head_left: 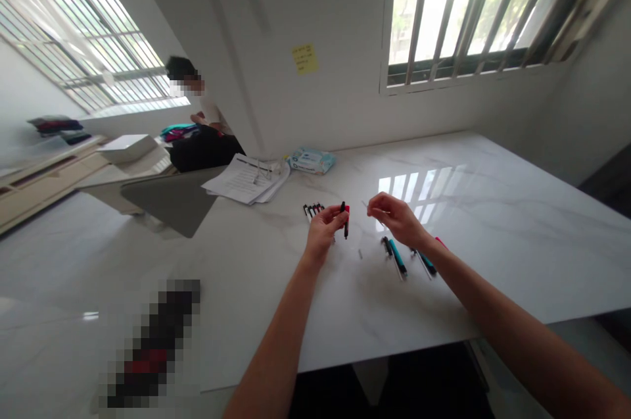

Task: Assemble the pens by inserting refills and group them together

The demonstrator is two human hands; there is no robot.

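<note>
Between the fingers of my left hand [321, 229] is a black pen barrel [346, 229] with a red part beside it, held nearly upright above the table. My right hand [393, 214], a short way to the right, pinches a thin pale rod [364, 204] that looks like a pen refill. Behind my left hand lies a row of several black-and-white pens [310, 210], partly covered by it. Below my right hand are teal and black pen parts [397, 257] with thin refills, and a second group [426, 264] half hidden by my forearm. A tiny metal piece [359, 253] lies between my hands.
Papers [246, 181] with glasses on top and a blue pack of wipes [311, 160] sit toward the wall. A grey laptop-like panel [162, 202] stands at left, with a blurred-out dark object [152, 346] nearer me. Another person [210, 123] sits beyond.
</note>
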